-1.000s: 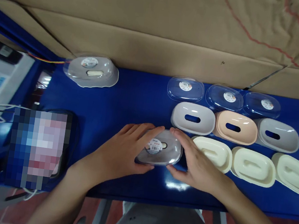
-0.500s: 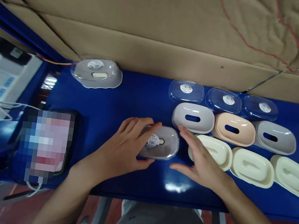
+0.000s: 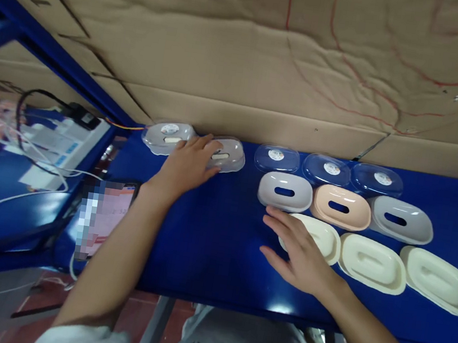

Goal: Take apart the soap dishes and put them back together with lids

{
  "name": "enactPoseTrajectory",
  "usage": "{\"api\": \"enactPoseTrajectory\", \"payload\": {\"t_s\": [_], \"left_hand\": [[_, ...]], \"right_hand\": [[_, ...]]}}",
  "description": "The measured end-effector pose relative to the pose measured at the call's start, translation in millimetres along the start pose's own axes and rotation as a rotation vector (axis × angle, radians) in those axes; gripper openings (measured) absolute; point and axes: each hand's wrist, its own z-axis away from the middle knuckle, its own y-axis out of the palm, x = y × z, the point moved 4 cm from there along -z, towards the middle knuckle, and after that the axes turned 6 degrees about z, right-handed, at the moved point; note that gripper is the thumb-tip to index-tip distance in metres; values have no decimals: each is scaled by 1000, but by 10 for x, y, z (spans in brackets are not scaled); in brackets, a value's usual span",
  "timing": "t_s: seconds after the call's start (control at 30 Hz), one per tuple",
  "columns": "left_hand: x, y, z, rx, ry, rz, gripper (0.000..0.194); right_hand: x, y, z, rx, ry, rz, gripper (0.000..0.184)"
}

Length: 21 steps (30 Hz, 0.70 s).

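My left hand [image 3: 187, 165] is at the back left of the blue table, its fingers and thumb around the left end of a grey soap box [image 3: 233, 156] with a clear lid. Part of that box is hidden under the fingers. Against its left side stands another lidded soap box [image 3: 159, 138] with a round label. My right hand [image 3: 300, 255] hovers over the front middle with fingers apart, holding nothing. It partly covers the nearest cream inner tray [image 3: 328, 239]; more cream trays [image 3: 373, 263] lie to its right.
Behind the trays are grey, peach and darker grey slotted soap box bases [image 3: 340, 212]. Clear labelled lids [image 3: 331, 171] line the back by the cardboard wall [image 3: 226, 69]. A phone [image 3: 114, 215] lies at left, near a white power strip [image 3: 60, 156] with cables.
My left hand has carried the lidded soap box from the front middle to the back left, beside the other one. My right hand stays near the trays. The view has shifted.
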Motion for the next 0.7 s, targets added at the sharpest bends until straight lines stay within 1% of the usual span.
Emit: {"api": "enactPoseTrajectory", "payload": {"t_s": [0.07, 0.17, 0.3, 0.47, 0.57, 0.63, 0.7], "left_hand": [[34, 13, -98, -23, -46, -26, 55], [55, 30, -146, -50, -95, -50, 58], [51, 54, -103, -83, -81, -43, 58], [8, 118, -43, -150, -78, 0, 57], [-164, 160, 25, -200, -78, -5, 66], [-362, 185, 107, -221, -48, 13, 70], [-599, 211, 219, -229, 32, 92, 67]], "right_hand": [[22, -42, -7, -22, -22, 16, 63], [60, -85, -17, -45, -53, 39, 56], [130, -96, -17, -44, -104, 75, 45], [166, -52, 0, -17, -106, 124, 40], [153, -53, 3, -23, -102, 158, 38], [123, -82, -4, -31, -74, 176, 34], [73, -135, -13, -55, -18, 184, 28]]}}
